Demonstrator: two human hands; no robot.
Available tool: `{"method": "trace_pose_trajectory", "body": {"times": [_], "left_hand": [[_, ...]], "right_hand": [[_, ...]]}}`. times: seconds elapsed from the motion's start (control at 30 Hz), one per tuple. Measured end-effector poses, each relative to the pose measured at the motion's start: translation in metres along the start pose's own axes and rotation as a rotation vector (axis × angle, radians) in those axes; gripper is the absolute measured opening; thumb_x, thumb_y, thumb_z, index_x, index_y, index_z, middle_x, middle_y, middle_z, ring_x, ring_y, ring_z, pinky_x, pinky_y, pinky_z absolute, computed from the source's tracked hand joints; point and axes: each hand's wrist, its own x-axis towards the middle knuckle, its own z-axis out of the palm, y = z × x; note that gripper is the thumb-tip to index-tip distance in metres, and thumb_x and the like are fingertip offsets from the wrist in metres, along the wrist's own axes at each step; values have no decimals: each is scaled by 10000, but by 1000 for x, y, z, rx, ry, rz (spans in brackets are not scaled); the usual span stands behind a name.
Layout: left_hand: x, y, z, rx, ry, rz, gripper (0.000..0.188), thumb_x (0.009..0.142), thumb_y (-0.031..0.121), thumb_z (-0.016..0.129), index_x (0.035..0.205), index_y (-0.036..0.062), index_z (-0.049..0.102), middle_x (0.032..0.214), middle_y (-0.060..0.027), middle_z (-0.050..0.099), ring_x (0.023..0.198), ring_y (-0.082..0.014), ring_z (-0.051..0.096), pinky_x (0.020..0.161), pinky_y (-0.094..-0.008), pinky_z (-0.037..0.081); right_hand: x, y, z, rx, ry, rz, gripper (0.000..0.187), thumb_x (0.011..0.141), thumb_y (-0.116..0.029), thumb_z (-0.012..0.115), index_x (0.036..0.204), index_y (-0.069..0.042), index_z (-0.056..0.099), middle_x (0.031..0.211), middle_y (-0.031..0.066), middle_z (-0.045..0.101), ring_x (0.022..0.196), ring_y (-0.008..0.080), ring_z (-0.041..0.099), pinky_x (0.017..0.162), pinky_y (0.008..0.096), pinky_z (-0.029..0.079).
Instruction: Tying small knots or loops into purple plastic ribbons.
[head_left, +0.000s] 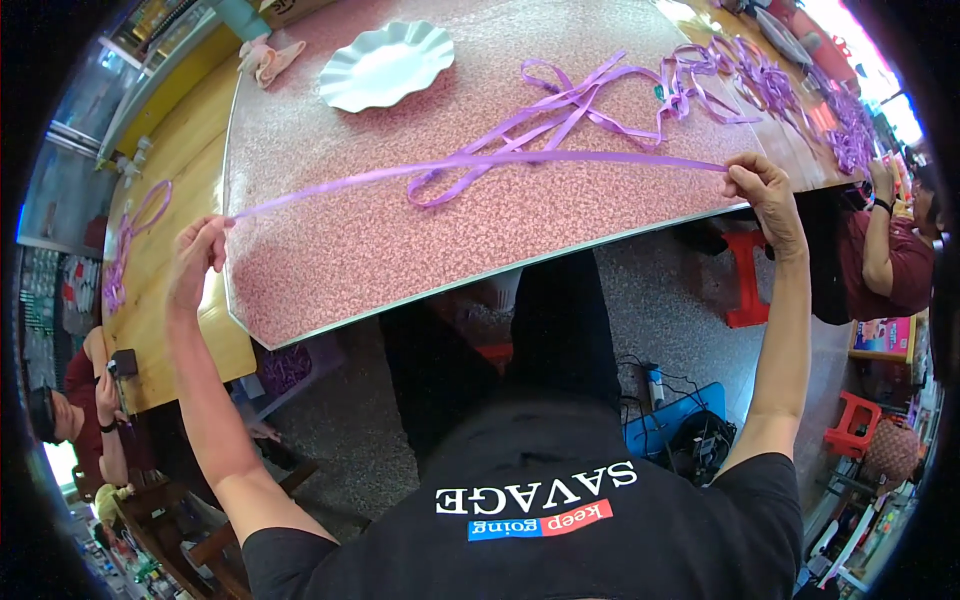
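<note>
A purple ribbon point(380, 176) stretches from side to side over the near part of the table, pulled nearly straight in a slight arc. My left hand point(200, 258) pinches its left end just past the table's left edge. At the other side, my right hand point(768, 200) pinches the ribbon between thumb and fingers near the right front edge. Beyond the stretched piece, more purple ribbon point(582, 97) lies in loose loops on the pink speckled table cover point(400, 255), running toward tangled purple ribbon point(765, 80) at the far right.
A white scalloped plate point(385, 68) sits at the far left of the cover, beside a crumpled pale cloth point(270, 60). Purple ribbon point(122, 250) lies on the wooden table at left. People sit at both sides. A red stool point(745, 280) stands below the right edge.
</note>
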Motion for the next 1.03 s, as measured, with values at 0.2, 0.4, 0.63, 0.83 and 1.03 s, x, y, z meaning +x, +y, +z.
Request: {"method": "trace_pose_trajectory", "body": {"times": [0.2, 0.4, 0.63, 0.83, 1.03], "left_hand": [[17, 23, 39, 101, 495, 234, 309, 959, 247, 593, 1160, 12, 600, 783, 17, 536, 651, -50, 485, 569, -193, 380], [-38, 95, 234, -140, -426, 531, 249, 984, 205, 530, 1104, 24, 651, 1010, -88, 687, 956, -171, 629, 857, -303, 491], [-80, 138, 400, -472, -858, 534, 796, 981, 597, 344, 1532, 49, 174, 1563, -174, 222, 1451, -288, 209, 1164, -422, 202], [-58, 177, 392, -1300, -692, 262, 576, 1024, 428, 397, 1448, 40, 347, 1458, -168, 424, 1372, -251, 387, 1131, -405, 326], [-19, 136, 298, -1285, -367, 83, 358, 1027, 276, 451, 1277, 20, 472, 1181, -174, 648, 1123, -264, 615, 1059, -424, 426]], "right_hand": [[-15, -31, 20, 319, 64, -79, 222, 952, -123, 606, 1115, 24, 637, 792, 3, 576, 629, 66, 535, 702, 247, 527], [-50, -87, 64, 223, 193, -262, 214, 931, -148, 652, 1047, 30, 680, 722, -4, 586, 631, 65, 550, 620, 196, 456], [-74, -111, 108, 229, 197, -343, 219, 935, -133, 648, 1053, 51, 663, 731, 9, 584, 586, 57, 500, 552, 201, 398], [-89, -87, 119, 315, 338, -322, 154, 932, -109, 646, 989, 33, 665, 713, 20, 570, 529, 49, 451, 484, 210, 391], [-81, -57, 82, 695, 225, -210, 159, 951, -97, 608, 1054, 11, 662, 728, -4, 540, 551, 36, 404, 502, 206, 374]]}}
